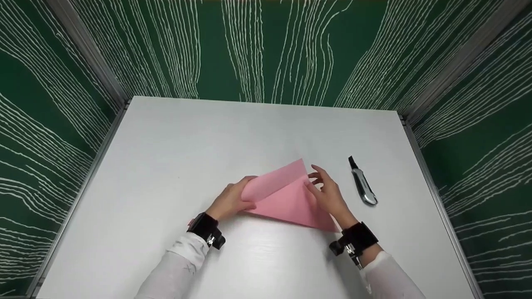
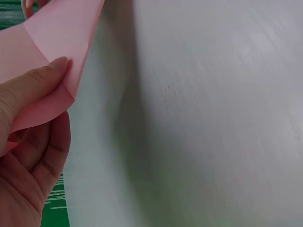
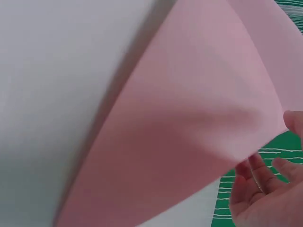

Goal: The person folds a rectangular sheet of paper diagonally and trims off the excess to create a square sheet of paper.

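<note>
A sheet of pink paper [image 1: 286, 199] is held slightly raised over the white table, with a crease and a lighter flap along its far side. My left hand [image 1: 231, 199] grips its left end; in the left wrist view the thumb [image 2: 40, 82] presses on top and the fingers lie underneath. At the right edge is my right hand [image 1: 330, 197]. In the right wrist view its thumb [image 3: 293, 122] touches the paper's edge from the front, while other fingertips reach loosely behind the edge, the index finger standing apart.
A utility knife [image 1: 363, 182] with a black and silver handle lies on the white table [image 1: 199, 137], right of the paper. Green walls [image 1: 270, 50] with white wavy lines and grey metal posts stand around the table.
</note>
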`<state>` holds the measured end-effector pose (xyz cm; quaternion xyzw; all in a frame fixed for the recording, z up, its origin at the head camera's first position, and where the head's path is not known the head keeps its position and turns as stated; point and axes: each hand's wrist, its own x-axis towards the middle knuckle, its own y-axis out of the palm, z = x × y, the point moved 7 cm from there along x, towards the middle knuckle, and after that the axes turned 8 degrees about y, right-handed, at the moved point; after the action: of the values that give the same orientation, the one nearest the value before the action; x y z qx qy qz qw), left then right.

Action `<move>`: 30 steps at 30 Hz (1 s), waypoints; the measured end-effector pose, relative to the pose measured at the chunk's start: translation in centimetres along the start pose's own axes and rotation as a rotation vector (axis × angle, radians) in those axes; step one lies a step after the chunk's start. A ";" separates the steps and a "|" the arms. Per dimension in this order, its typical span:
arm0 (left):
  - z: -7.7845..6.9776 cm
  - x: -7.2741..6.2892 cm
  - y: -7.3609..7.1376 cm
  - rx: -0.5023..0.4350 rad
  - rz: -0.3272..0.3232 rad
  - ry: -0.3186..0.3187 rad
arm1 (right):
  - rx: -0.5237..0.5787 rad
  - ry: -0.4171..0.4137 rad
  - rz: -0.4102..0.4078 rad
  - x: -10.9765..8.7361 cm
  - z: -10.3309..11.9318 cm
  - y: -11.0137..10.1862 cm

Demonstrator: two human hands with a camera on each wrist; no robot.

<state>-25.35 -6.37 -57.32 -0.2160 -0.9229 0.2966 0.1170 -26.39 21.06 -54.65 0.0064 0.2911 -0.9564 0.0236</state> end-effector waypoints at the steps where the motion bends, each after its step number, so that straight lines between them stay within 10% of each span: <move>1: -0.2 0.0 0.0 -0.002 0.004 0.008 | 0.012 0.004 0.006 0.2 0.2 -0.1; 10: -0.6 0.0 -1.2 -0.064 -0.137 -0.020 | 0.282 0.124 -0.015 0.9 0.4 -0.7; 15: 0.2 -0.1 -1.7 -0.279 -0.272 -0.077 | 0.385 0.178 -0.059 0.7 0.0 -1.2; 20: 0.8 0.2 -1.1 -0.465 -0.244 -0.124 | 0.430 0.212 -0.072 0.5 -0.2 -1.2; 30: 0.7 0.3 -1.5 -0.490 -0.294 -0.115 | 0.527 0.281 -0.017 0.4 -0.7 -1.1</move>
<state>-26.35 -7.71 -56.98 -0.0848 -0.9935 0.0563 0.0505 -26.86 22.37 -54.58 0.1424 0.0330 -0.9889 -0.0276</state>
